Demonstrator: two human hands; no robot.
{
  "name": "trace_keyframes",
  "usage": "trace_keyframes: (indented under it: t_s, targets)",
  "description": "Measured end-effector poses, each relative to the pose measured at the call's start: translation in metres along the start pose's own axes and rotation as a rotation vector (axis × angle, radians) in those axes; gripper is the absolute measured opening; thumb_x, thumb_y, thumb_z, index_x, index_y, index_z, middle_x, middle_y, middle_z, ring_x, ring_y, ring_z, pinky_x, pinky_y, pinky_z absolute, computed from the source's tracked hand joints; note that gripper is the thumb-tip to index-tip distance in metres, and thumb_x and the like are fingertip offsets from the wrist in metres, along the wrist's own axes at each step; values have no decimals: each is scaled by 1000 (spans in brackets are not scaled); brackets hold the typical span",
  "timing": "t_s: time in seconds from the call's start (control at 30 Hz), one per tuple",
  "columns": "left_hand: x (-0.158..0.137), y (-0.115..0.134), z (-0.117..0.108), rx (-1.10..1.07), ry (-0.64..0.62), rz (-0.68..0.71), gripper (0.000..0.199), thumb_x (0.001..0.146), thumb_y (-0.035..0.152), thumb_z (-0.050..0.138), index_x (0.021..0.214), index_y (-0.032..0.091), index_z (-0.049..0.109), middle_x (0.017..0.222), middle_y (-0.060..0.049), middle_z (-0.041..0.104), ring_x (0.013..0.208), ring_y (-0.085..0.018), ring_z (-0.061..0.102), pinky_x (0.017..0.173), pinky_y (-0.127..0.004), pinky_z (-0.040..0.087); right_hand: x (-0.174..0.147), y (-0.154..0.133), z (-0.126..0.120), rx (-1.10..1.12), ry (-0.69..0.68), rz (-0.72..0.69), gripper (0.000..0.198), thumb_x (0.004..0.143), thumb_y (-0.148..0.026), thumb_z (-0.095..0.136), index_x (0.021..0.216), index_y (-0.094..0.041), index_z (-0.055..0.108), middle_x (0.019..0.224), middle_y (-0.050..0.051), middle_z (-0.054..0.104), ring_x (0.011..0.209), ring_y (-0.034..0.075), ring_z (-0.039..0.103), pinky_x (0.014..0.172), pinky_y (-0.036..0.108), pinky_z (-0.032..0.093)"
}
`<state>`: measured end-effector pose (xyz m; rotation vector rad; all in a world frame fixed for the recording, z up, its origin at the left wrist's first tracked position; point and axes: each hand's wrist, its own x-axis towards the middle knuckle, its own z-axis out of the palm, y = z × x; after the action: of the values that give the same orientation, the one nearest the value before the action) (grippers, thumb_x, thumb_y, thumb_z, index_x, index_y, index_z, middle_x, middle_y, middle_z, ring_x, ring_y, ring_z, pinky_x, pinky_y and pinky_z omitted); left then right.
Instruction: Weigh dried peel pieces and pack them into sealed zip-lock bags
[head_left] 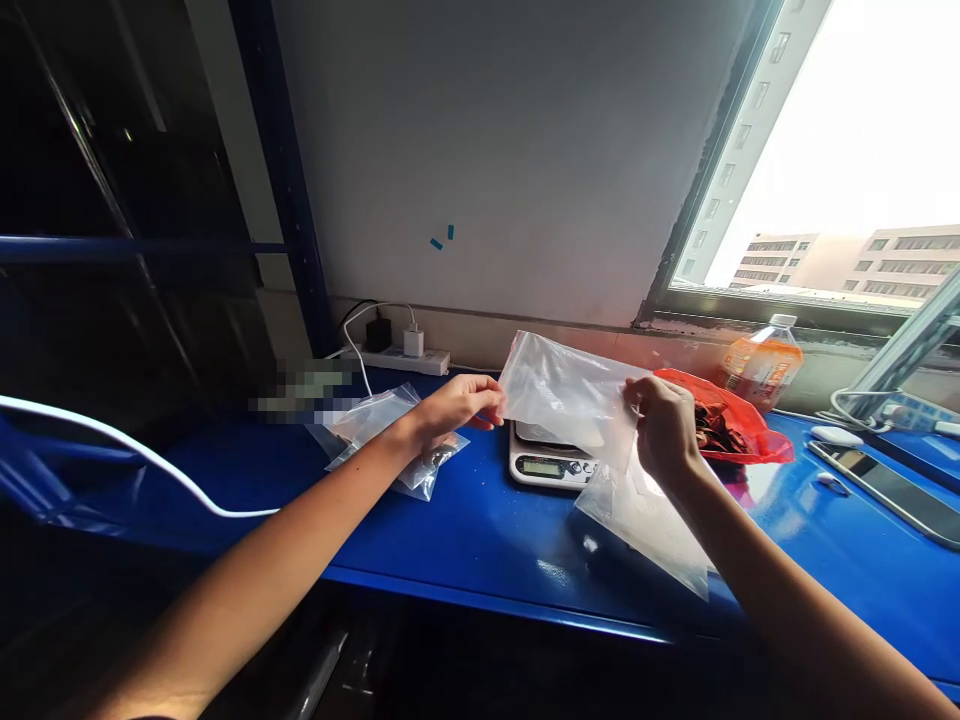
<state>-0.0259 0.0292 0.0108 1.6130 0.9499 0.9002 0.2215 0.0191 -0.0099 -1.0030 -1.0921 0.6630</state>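
Observation:
A clear zip-lock bag [566, 385] is stretched sideways between my two hands. My left hand [469, 402] pinches its left edge, and the fingertips of my right hand [664, 420] are closed on its right end. The bag looks flat, with no contents visible. Below it, partly covered, a white digital scale [544, 468] sits on the blue table [487, 545]. More clear bags [645, 530] lie under my right hand, reaching toward the table's front edge. Behind my left forearm is a pile of clear bags [375, 420], some with something inside that I cannot make out.
A red plastic bag [776, 447] holding dark reddish-brown dried pieces lies right of the scale, before an orange-labelled bottle [765, 362]. Further right are a phone [892, 490] and earphones [832, 484]. A power strip [435, 362] with plugs runs along the wall; a white cable [150, 460] crosses at left.

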Motion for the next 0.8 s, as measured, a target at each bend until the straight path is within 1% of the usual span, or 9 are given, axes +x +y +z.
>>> trace_keyframes:
  t_s: [0.07, 0.13, 0.17, 0.23, 0.3, 0.37, 0.43, 0.63, 0.8]
  targets:
    - [2, -1, -4, -38, 125, 17, 11, 77, 27, 60, 77, 16, 57, 72, 0, 57, 67, -11, 54, 64, -25, 45, 2, -3, -10, 5, -180, 57, 17, 65, -25, 49, 50, -21, 43, 50, -1, 41, 47, 11, 37, 47, 28, 32]
    - [4, -2, -10, -61, 175, 27, 13, 76, 27, 61, 81, 16, 58, 71, 2, 54, 63, -9, 51, 62, -24, 43, 3, -7, -18, -15, -371, 129, 18, 66, -30, 51, 51, -21, 47, 50, -1, 44, 48, 12, 41, 49, 28, 35]
    - [4, -2, -12, -55, 146, 29, 14, 76, 28, 63, 80, 15, 59, 69, 2, 54, 61, -9, 50, 61, -24, 43, 3, -9, -20, -31, -460, 162, 19, 68, -33, 53, 54, -20, 51, 53, 0, 47, 50, 12, 43, 50, 29, 37]
    - [4, -3, -15, -10, 20, 31, 19, 74, 32, 67, 78, 15, 61, 68, 3, 53, 59, -8, 49, 61, -24, 43, 2, -13, -20, -91, -612, 191, 26, 74, -43, 56, 62, -19, 57, 59, 1, 53, 54, 13, 47, 52, 28, 38]
    - [3, -3, -15, 48, -123, 39, 24, 73, 36, 70, 80, 14, 64, 69, 1, 55, 59, -8, 49, 60, -24, 42, -2, -14, -14, -167, -689, 162, 32, 78, -48, 56, 66, -19, 60, 62, 1, 55, 57, 12, 49, 53, 27, 38]
    - [2, -3, -13, 85, -206, 50, 29, 73, 39, 71, 87, 14, 66, 73, 0, 58, 61, -9, 50, 60, -25, 42, -8, -14, -5, -238, -701, 124, 30, 79, -48, 57, 68, -19, 60, 62, 0, 56, 57, 11, 48, 53, 25, 37]
    - [2, -3, -10, 90, -216, 61, 32, 74, 41, 70, 91, 15, 67, 75, -1, 60, 62, -9, 50, 61, -25, 42, -11, -11, 2, -252, -662, 98, 27, 78, -44, 60, 66, -20, 59, 60, -1, 55, 54, 10, 46, 51, 24, 36]
    - [2, -1, -8, 144, -31, 76, 24, 75, 39, 65, 77, 15, 65, 69, -1, 58, 60, -11, 48, 57, -25, 40, -13, -7, 6, -208, -524, 1, 28, 80, -45, 57, 70, -19, 57, 58, -2, 54, 52, 9, 46, 51, 24, 36]
    - [1, 1, -7, 175, -13, 149, 19, 75, 34, 60, 73, 15, 63, 68, -1, 57, 61, -11, 48, 59, -26, 39, -16, -10, 5, -255, -534, -48, 29, 80, -46, 56, 72, -18, 55, 60, -1, 55, 55, 10, 49, 52, 24, 37]
